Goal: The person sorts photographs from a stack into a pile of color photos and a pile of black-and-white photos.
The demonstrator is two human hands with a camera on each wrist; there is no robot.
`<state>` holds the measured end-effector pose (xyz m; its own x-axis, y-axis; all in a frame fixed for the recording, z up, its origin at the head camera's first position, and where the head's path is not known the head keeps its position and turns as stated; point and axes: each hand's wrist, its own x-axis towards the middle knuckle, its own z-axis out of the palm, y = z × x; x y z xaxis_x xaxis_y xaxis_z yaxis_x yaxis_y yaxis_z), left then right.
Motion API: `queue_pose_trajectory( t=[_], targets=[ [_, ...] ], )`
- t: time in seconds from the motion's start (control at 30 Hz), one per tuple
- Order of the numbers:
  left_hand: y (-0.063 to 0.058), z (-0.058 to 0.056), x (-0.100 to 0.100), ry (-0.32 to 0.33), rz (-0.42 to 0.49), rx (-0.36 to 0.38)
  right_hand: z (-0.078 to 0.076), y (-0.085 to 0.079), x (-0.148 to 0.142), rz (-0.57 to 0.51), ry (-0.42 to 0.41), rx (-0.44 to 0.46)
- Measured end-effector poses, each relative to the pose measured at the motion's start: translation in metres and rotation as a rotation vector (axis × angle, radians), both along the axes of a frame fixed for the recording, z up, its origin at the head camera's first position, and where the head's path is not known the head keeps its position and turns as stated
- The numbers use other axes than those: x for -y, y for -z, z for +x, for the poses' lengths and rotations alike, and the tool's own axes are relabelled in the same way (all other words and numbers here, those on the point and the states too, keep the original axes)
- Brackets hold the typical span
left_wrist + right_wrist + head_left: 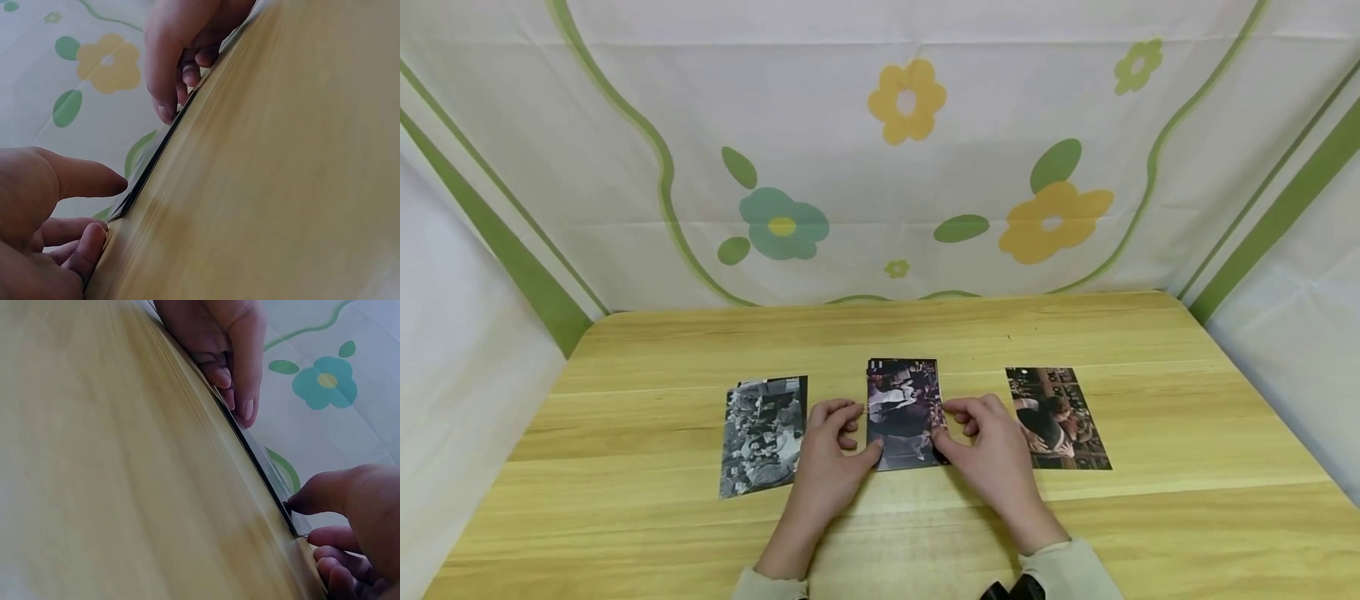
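Observation:
A stack of photo prints lies in the middle of the wooden table, its top print showing figures in a dark scene. My left hand holds its left side, the thumb at the lower left edge and bent fingers along the side. Opposite, my right hand grips the right side with the thumb on top near the edge. From the left wrist view, the stack's dark near edge runs between both hands. In the right wrist view the right thumb lies over a corner, with the index finger right below it.
Left of the stack, black-and-white photos lie overlapped. On the right is a colour photo, partly behind my right hand. A white floral cloth hangs behind the wooden table and at its sides.

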<state>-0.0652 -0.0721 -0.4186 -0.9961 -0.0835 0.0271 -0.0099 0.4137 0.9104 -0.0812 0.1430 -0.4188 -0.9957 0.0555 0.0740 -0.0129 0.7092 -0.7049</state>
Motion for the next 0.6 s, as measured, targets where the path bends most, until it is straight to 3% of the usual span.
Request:
queue_pose_trajectory(
  t=[0.6],
  targets=[
    [0.0004,0.0013,0.0015,0.025,-0.004,0.004,0.0004,0.0003,-0.0002,0.001,-0.007,-0.011]
  ],
)
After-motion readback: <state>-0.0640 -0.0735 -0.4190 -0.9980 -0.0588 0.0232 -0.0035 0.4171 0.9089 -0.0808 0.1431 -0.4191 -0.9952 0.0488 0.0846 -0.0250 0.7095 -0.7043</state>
